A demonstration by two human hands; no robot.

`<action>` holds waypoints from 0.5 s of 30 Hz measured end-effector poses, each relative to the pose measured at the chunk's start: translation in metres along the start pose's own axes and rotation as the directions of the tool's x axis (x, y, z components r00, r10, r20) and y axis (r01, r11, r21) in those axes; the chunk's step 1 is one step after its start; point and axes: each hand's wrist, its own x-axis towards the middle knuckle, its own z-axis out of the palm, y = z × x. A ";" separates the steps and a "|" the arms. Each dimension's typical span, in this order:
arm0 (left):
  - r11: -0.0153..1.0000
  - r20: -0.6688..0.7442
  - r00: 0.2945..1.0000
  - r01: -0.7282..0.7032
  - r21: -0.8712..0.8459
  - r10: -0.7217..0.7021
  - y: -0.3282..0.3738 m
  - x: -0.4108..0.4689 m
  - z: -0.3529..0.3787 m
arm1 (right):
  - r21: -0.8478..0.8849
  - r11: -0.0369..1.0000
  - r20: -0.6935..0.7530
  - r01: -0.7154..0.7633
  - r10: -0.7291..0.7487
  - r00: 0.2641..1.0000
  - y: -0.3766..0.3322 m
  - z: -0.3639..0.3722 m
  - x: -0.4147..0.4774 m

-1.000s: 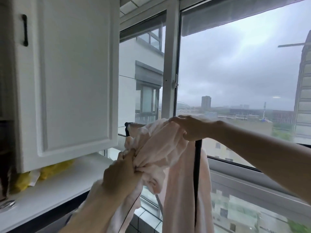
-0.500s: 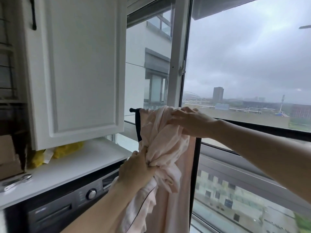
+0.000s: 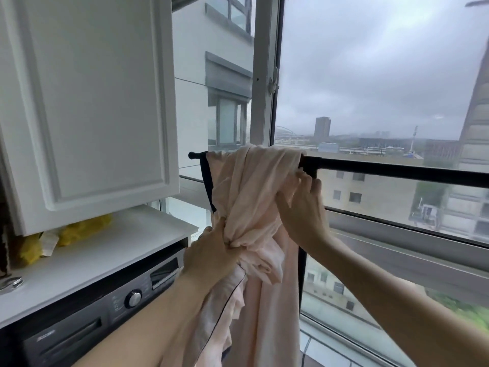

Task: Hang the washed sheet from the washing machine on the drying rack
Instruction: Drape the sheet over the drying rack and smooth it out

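A pale pink sheet point(image 3: 254, 186) with dark piping hangs bunched over the left end of the black drying rack bar point(image 3: 397, 169), which runs level in front of the window. My left hand point(image 3: 211, 252) grips a gathered wad of the sheet below the bar. My right hand point(image 3: 301, 207) is raised just under the bar and pinches the sheet's right edge by the rack's black upright. The rest of the sheet trails down between my arms. The washing machine point(image 3: 87, 321) sits at the lower left under a white counter.
A white cabinet door point(image 3: 87, 102) stands open at the upper left, close to the rack's end. Yellow bags point(image 3: 79, 229) and a metal object point(image 3: 10, 283) lie on the white counter point(image 3: 119, 247). The large window point(image 3: 370, 88) and its frame are right behind the rack.
My right hand has come off the top of the bar and dropped to the sheet's right edge below it. My left hand keeps its grip. The view has tilted down.
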 end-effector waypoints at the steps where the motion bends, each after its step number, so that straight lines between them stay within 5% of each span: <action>1: 1.000 0.003 1.000 -0.015 -0.008 0.015 -0.002 0.003 0.003 | 0.060 0.996 0.071 -0.067 0.063 0.995 -0.002 0.009 -0.004; 7: 0.983 0.038 0.984 -0.176 0.054 0.174 -0.018 0.024 0.010 | 0.491 0.823 0.148 -0.284 0.243 0.959 -0.028 0.042 0.004; 15: 0.893 0.097 0.889 -0.449 0.006 0.446 -0.045 0.063 -0.002 | 0.256 0.926 -0.152 -0.277 0.321 0.935 -0.054 0.075 0.012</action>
